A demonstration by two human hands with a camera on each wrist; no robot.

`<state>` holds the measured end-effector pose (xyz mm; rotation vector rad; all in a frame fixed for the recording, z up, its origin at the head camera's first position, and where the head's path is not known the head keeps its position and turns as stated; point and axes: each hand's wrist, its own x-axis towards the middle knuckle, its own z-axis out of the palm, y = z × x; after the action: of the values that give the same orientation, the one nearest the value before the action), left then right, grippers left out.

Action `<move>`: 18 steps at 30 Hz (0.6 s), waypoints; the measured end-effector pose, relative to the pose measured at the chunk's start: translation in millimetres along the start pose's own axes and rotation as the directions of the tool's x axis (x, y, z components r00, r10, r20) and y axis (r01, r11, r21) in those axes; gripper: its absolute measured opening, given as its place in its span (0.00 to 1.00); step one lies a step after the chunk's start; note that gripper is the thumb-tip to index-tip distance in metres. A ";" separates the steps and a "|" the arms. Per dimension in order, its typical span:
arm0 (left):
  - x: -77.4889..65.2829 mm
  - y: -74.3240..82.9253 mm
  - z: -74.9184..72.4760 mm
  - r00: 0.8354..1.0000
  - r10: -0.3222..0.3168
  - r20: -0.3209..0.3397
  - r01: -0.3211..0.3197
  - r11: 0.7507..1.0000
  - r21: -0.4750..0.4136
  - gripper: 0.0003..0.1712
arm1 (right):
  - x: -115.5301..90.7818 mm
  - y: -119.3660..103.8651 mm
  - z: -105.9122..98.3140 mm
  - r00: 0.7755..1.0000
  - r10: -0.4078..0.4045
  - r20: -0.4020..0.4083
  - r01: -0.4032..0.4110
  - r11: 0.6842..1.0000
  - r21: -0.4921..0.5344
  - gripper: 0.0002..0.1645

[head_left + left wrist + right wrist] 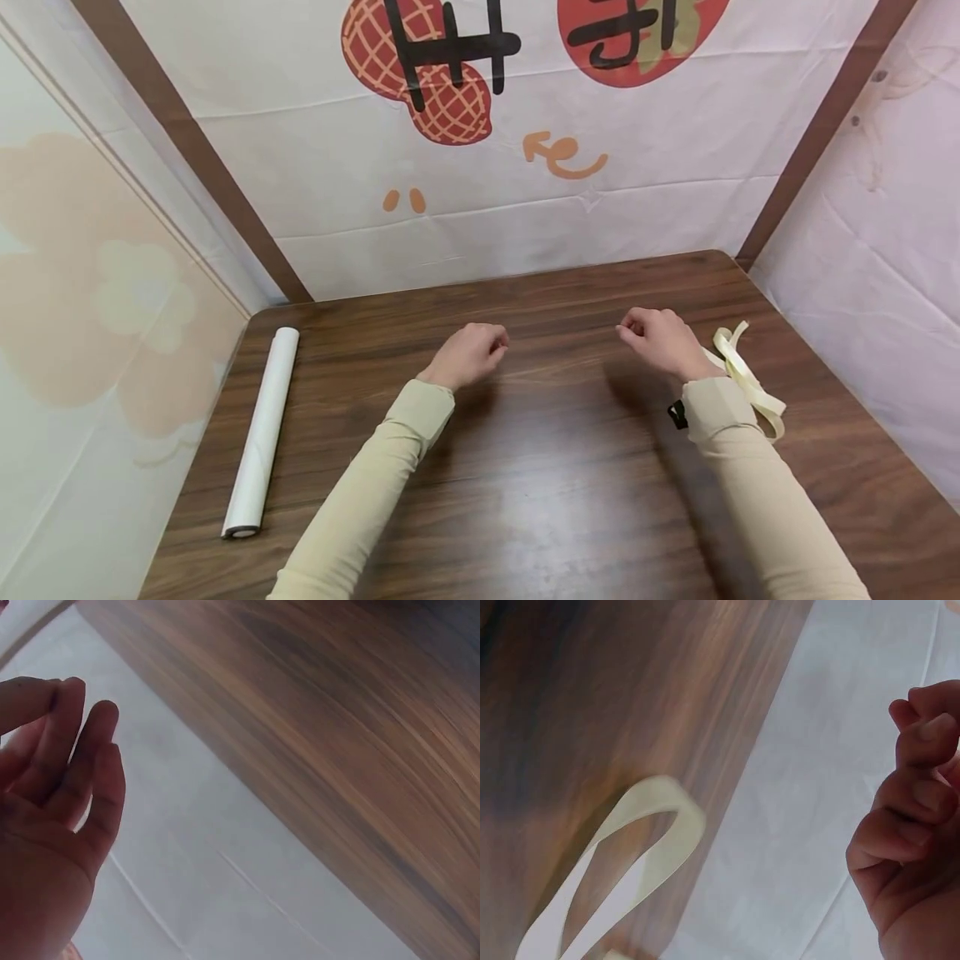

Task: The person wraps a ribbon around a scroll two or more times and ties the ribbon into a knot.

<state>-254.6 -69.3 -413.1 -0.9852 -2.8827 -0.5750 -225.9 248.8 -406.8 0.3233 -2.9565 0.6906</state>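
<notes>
Both hands hover over the brown wooden table, held apart, with nothing in them. The left hand is left of the middle; in the left wrist view its fingers are bent loosely, with thumb and index finger close together. On the right, the other hand has its fingers curled in toward the palm. Nearest to it lies a flat cream strap, looped and crossed over itself beside the right wrist. A small black piece shows next to that sleeve, partly hidden by it.
A long white roll lies along the table's left side, its near end showing a dark rim. Printed white cloth hangs right behind the far table edge, and more cloth closes in the left and right sides.
</notes>
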 end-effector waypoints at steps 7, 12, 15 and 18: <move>16.6 25.8 18.1 0.991 0.131 -0.014 -0.131 0.991 0.010 0.05 | -17.4 23.4 -9.2 0.998 0.036 -0.049 -0.036 0.999 -0.003 0.12; 25.4 41.7 28.2 0.989 0.146 0.017 -0.146 0.989 0.006 0.07 | -27.3 37.2 -10.3 0.996 0.045 -0.074 -0.047 0.999 -0.020 0.10; 30.8 50.1 34.9 0.986 0.165 0.032 -0.165 0.986 0.015 0.08 | -32.9 45.4 -8.8 0.998 0.058 -0.040 -0.059 0.998 -0.033 0.10; 36.2 58.3 41.0 0.981 0.187 0.045 -0.188 0.982 0.018 0.08 | -38.6 53.0 -7.2 0.997 0.078 -0.016 -0.079 0.995 -0.060 0.09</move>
<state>-245.3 9.0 -426.3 -1.2633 -2.7828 -0.5124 -199.9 305.6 -428.2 0.1983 -2.9840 0.6077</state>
